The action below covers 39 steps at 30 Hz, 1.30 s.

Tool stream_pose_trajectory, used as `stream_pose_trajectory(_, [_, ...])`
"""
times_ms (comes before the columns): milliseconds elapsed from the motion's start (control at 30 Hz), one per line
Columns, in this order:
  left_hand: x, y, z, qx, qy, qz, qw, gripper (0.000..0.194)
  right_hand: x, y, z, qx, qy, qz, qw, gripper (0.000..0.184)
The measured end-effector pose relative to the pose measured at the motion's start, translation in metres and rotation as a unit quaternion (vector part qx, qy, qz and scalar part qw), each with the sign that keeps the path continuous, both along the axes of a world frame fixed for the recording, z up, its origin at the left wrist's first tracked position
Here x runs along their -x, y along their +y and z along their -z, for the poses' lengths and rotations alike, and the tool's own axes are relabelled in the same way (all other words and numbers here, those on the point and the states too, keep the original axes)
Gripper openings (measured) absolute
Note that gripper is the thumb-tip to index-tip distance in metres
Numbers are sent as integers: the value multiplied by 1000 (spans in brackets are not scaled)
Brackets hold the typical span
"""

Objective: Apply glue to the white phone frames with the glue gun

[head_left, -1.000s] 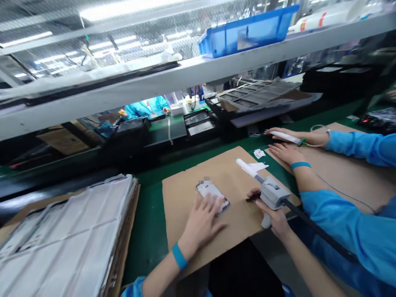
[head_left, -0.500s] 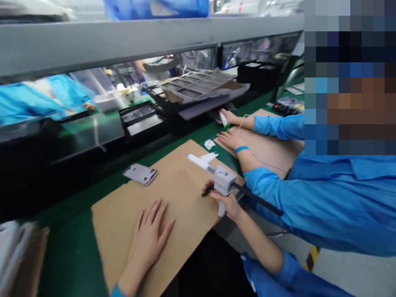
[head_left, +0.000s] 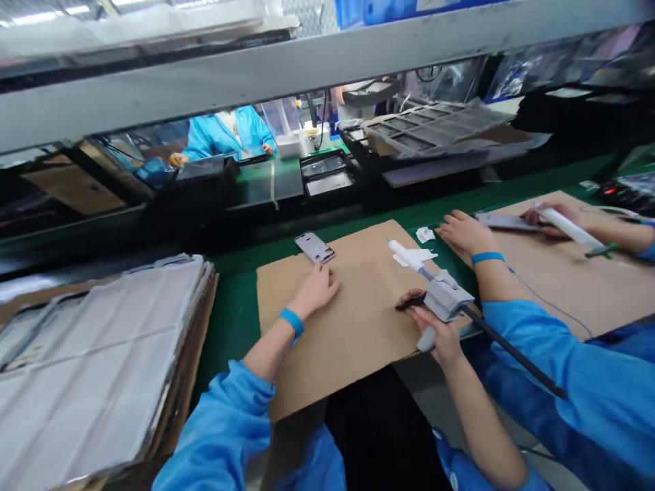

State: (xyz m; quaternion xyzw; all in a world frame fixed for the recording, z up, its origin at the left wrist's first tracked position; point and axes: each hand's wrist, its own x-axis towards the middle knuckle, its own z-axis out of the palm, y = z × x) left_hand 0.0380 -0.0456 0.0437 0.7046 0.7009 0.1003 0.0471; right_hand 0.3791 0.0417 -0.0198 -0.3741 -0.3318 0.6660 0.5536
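My right hand [head_left: 444, 335] is wrapped round the handle of a grey glue dispensing gun [head_left: 446, 294]. Its white tube points up and left over the cardboard sheet [head_left: 353, 334], and a black rod trails behind. My left hand [head_left: 313, 292] rests low over the cardboard with the fingers bent and the thumb apart. Its fingertips are at the near edge of a grey phone frame [head_left: 313, 245], which lies across the sheet's far left edge; whether they touch it I cannot tell. A flat white piece [head_left: 417, 257] lies beside the gun's tube.
Stacked covered trays [head_left: 102, 368] stand at the left. On the right a co-worker's hands [head_left: 468, 235] work over another cardboard sheet [head_left: 532, 273] with a white tube [head_left: 573, 228]. A crumpled white scrap [head_left: 424, 234] sits between the sheets. A grey shelf beam [head_left: 307, 68] crosses above the bench.
My left hand has moved forward from the bare cardboard to the phone frame, its fingers now bent. My right hand keeps hold of the gun. The view has swung left.
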Motion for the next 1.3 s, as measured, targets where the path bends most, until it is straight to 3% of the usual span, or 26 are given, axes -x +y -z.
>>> stream_pose_trajectory(67, [-4, 20, -3, -16, -4, 4, 1000, 51, 3, 2, 3, -14, -12, -1, 1000, 73])
stream_pose_trajectory(200, [-23, 85, -17, -45, 11, 57, 997, 47, 12, 13, 9, -39, -32, -43, 998, 85])
stream_pose_trajectory(300, [-29, 101, -11, -31, 68, 64, 995, 57, 16, 24, 2, -67, -16, -52, 996, 85])
stream_pose_trajectory(400, [-13, 72, 12, -16, 142, 109, 984, 66, 14, 26, -6, -76, -4, -56, 996, 82])
stream_pose_trajectory(533, [16, -2, 36, -45, 193, 218, 956, 74, 11, 13, -8, -88, -28, -59, 994, 73])
stream_pose_trajectory(633, [29, -44, 44, -68, 179, 265, 945, 88, 15, -3, -8, -73, -50, -34, 995, 69])
stream_pose_trajectory(733, [33, -67, 42, -111, 143, 248, 952, 83, 25, -16, -10, -47, -68, -30, 996, 71])
stream_pose_trajectory(800, [30, -82, 28, -113, 113, 235, 959, 72, 31, -22, -13, -51, -78, -55, 994, 71])
stream_pose_trajectory(867, [23, -98, 3, -71, 83, 233, 966, 60, 36, -29, -14, -64, -90, -78, 991, 70])
stream_pose_trajectory(933, [20, -114, -31, 8, 59, 219, 974, 50, 39, -34, -13, -67, -104, -77, 989, 67])
stream_pose_trajectory(1033, [32, -129, -85, 74, 29, 130, 988, 47, 42, -35, -9, -52, -97, -38, 993, 62])
stream_pose_trajectory(1167, [93, -133, -144, 53, 30, -55, 997, 51, 41, -34, -13, -23, -30, -17, 999, 59])
stream_pose_trajectory(1300, [178, -123, -173, 76, 116, -280, 950, 55, 40, -38, -24, -35, -37, -29, 998, 55])
